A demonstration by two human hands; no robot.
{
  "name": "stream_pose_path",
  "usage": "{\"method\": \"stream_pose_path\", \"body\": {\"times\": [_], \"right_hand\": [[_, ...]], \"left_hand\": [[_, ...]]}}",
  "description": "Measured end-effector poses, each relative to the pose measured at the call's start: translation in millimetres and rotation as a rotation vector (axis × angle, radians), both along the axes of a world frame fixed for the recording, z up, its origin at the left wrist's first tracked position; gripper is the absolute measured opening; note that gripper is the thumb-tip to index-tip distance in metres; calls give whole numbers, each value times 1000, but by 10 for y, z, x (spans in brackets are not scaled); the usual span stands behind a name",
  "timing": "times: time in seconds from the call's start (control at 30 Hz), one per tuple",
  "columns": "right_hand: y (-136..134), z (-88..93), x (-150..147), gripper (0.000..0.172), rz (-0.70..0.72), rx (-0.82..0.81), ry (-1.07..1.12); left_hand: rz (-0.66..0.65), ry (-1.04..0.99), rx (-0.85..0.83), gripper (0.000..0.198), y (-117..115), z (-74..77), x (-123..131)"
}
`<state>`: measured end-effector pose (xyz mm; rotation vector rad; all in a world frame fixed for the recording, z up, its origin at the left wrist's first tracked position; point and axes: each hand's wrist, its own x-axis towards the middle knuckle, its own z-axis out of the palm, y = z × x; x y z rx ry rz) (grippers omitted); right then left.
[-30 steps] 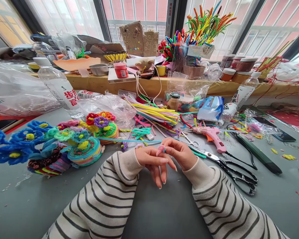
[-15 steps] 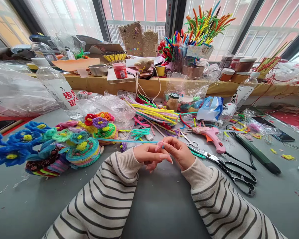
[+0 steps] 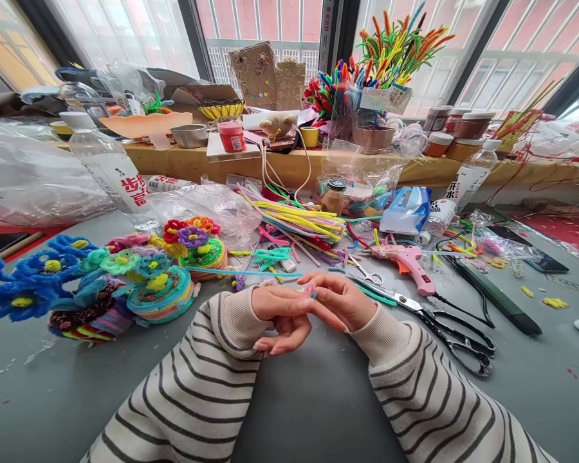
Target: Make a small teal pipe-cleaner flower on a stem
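Note:
My left hand (image 3: 280, 315) and my right hand (image 3: 343, 301) meet over the grey table (image 3: 294, 411), both in striped sleeves. Between their fingertips they pinch a small pink pipe-cleaner piece (image 3: 310, 290). A long light-blue pipe cleaner (image 3: 251, 273) runs from that pinch leftward across the table toward the coiled flower pieces. The left hand's lower fingers curl inward under the pinch.
Coiled pipe-cleaner flowers (image 3: 161, 283) and blue flowers (image 3: 33, 283) lie at left. A pink glue gun (image 3: 408, 260), small scissors (image 3: 367, 273) and large black scissors (image 3: 456, 337) lie at right. A pile of loose pipe cleaners (image 3: 299, 222), water bottles and a cluttered sill stand behind.
The left hand's fingers, pointing down a second ago, have curled up and turned sideways. Both hands shifted slightly left while keeping the pinch on the pink piece.

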<state>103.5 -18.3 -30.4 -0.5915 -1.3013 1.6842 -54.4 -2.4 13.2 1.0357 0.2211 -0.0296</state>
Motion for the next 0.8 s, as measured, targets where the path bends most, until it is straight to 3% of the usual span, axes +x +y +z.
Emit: {"method": "stream_pose_path", "body": {"times": [0.27, 0.4, 0.5, 0.63, 0.8], "right_hand": [[18, -13, 5, 6, -37, -7, -15], [16, 32, -8, 9, -101, -13, -23], [31, 34, 3, 12, -164, -29, -22], [77, 1, 63, 16, -367, 56, -183], [131, -39, 142, 23, -549, 62, -321]], "left_hand": [[6, 11, -30, 44, 38, -30, 13], [94, 25, 13, 45, 64, -74, 25], [280, 90, 104, 43, 90, -97, 41], [575, 217, 244, 34, 133, -115, 78], [879, 305, 676, 37, 118, -181, 148]]}}
